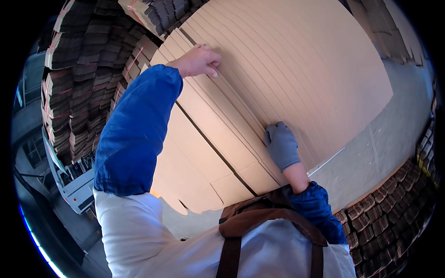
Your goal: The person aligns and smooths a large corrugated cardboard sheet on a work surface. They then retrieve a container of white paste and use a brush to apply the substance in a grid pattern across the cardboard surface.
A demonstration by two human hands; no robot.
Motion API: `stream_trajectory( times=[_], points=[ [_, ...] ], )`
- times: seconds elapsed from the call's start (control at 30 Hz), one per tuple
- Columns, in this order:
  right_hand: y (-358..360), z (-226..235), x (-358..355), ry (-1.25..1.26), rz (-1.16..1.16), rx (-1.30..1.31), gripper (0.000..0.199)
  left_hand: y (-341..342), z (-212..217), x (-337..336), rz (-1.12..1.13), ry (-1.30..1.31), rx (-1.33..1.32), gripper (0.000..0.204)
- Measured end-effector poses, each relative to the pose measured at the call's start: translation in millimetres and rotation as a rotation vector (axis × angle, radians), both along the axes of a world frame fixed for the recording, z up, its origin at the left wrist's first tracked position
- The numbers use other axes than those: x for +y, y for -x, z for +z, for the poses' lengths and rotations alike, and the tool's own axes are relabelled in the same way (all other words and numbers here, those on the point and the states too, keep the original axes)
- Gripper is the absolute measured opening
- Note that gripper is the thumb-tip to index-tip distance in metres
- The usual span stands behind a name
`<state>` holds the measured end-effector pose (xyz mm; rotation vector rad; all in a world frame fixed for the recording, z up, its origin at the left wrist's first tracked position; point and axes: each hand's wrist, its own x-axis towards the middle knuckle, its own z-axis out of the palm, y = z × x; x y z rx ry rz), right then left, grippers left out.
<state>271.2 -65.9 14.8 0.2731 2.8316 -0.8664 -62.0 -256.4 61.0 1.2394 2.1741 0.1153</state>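
Note:
A large row of flat brown cardboard sheets lies in front of me, overlapping one another like shingles. Toward the far left end, my bare left hand has its fingers curled over a sheet's raised edge, thumb against it. My right hand, in a grey glove, grips the near end of the same edge with bent fingers; its fingertips are partly hidden. Between my hands and my body lie more folded cardboard sheets, with a dark slot running across them. Blue sleeve covers are on both forearms.
Tall bundles of dark-edged cardboard tied with pink string rise at the left. More stacked cardboard lies at the lower right. Grey floor shows at the right. A pale machine stands at the lower left.

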Motion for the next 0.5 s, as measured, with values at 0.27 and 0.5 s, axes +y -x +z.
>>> stream_trajectory(
  times=[0.27,0.5],
  points=[
    [3.3,4.1,3.7,0.034,0.031,-0.060,0.017,-12.8,-14.8,-15.0,0.086,-0.151,0.088,0.032],
    [3.2,7.0,5.3,0.024,0.022,-0.069,0.016,-36.1,-20.8,-28.4,0.229,-0.282,0.300,0.042]
  ],
)
